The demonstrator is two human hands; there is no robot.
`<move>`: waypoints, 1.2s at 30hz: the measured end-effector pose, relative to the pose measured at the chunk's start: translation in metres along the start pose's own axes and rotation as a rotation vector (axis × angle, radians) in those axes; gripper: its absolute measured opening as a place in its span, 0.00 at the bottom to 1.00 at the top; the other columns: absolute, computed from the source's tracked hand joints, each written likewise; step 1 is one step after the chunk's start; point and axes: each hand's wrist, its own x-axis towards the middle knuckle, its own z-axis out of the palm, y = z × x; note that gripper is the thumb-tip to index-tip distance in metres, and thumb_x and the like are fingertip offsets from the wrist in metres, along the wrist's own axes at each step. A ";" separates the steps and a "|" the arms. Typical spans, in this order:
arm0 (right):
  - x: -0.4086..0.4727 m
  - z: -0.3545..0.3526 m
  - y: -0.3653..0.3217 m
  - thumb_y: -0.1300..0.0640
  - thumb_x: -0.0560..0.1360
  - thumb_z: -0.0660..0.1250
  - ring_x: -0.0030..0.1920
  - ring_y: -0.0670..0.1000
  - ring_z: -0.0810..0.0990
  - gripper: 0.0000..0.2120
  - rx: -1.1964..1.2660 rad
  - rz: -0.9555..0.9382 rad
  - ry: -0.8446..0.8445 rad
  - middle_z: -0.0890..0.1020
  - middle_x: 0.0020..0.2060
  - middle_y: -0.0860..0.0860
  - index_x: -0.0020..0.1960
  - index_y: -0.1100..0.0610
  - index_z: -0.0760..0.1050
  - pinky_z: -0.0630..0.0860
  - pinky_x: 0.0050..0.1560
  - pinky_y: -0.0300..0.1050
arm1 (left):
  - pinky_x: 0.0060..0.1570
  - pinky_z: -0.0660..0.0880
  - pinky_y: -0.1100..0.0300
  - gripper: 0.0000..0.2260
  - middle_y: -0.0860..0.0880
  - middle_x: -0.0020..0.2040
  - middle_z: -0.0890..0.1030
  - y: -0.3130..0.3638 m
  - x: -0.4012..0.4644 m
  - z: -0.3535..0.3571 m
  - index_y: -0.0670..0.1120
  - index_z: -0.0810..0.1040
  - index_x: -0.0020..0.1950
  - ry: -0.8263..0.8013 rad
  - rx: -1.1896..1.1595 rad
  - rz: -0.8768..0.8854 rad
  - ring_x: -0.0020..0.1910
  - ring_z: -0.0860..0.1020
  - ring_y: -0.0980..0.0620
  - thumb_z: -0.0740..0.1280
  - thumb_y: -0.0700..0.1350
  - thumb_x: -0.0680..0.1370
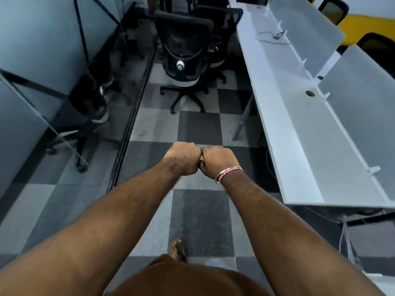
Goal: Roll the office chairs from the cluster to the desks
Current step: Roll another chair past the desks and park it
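Hands, two. Your left hand (183,158) and your right hand (218,160) are both held out ahead of you over the floor, each grip curled into a fist around nothing, knuckles touching knuckles in the middle of the view.

Wristbands, two or more on your right wrist (228,173): one silver bangle and one pink-and-white cord, lying side by side.

Office chairs by the near row, two countable. The front chair (183,58) is black mesh with a white knob on the back and a five-spoke wheeled base, standing on the floor well ahead of your fists, its back toward you. The second chair (222,35) stands just behind it and to the right, close against the table edge. Further black frames show behind these; how many, you cannot tell.

Chairs beyond the divider panels, two: dark backs at the upper right (333,9).

Dim chair shapes on the glass wall (94,97), at left: whether they are reflections cannot be told.

Table, one long white run (299,129) along your right, carrying two upright frosted divider panels (363,86), one loose cable (269,37) and one round grommet hole (309,93).

Floor (198,210): checkered grey and dark carpet tiles. One sandalled foot (177,249) shows below your arms.
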 end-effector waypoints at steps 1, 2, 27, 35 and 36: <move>0.029 -0.004 0.010 0.49 0.77 0.61 0.51 0.56 0.81 0.11 0.014 0.000 0.008 0.83 0.50 0.51 0.54 0.53 0.77 0.72 0.40 0.48 | 0.40 0.77 0.53 0.03 0.51 0.48 0.83 -0.015 0.026 -0.009 0.50 0.77 0.51 0.000 -0.013 0.004 0.45 0.82 0.48 0.65 0.47 0.79; 0.049 -0.005 0.017 0.49 0.76 0.61 0.51 0.56 0.81 0.11 0.022 0.003 0.015 0.83 0.50 0.51 0.53 0.53 0.77 0.71 0.40 0.48 | 0.41 0.78 0.52 0.03 0.51 0.48 0.82 -0.025 0.043 -0.013 0.50 0.77 0.52 0.002 -0.016 0.005 0.44 0.82 0.47 0.65 0.47 0.79; 0.660 -0.011 0.223 0.50 0.77 0.61 0.51 0.57 0.81 0.12 0.017 -0.168 0.067 0.82 0.51 0.52 0.54 0.55 0.76 0.67 0.39 0.47 | 0.45 0.76 0.53 0.07 0.50 0.52 0.84 -0.308 0.582 -0.123 0.49 0.82 0.54 -0.010 -0.058 -0.159 0.51 0.84 0.46 0.65 0.46 0.80; 0.847 -0.007 0.248 0.51 0.77 0.60 0.48 0.56 0.82 0.11 0.013 -0.097 0.081 0.83 0.48 0.52 0.52 0.54 0.77 0.68 0.37 0.47 | 0.50 0.79 0.52 0.10 0.50 0.57 0.83 -0.429 0.740 -0.136 0.49 0.80 0.60 0.008 0.001 -0.079 0.55 0.83 0.47 0.67 0.47 0.80; 0.877 -0.013 0.252 0.51 0.77 0.60 0.49 0.56 0.81 0.11 0.016 -0.088 0.087 0.83 0.48 0.52 0.53 0.54 0.77 0.68 0.37 0.47 | 0.50 0.80 0.52 0.10 0.51 0.57 0.84 -0.448 0.765 -0.142 0.50 0.81 0.60 0.036 -0.007 -0.079 0.54 0.83 0.47 0.65 0.47 0.80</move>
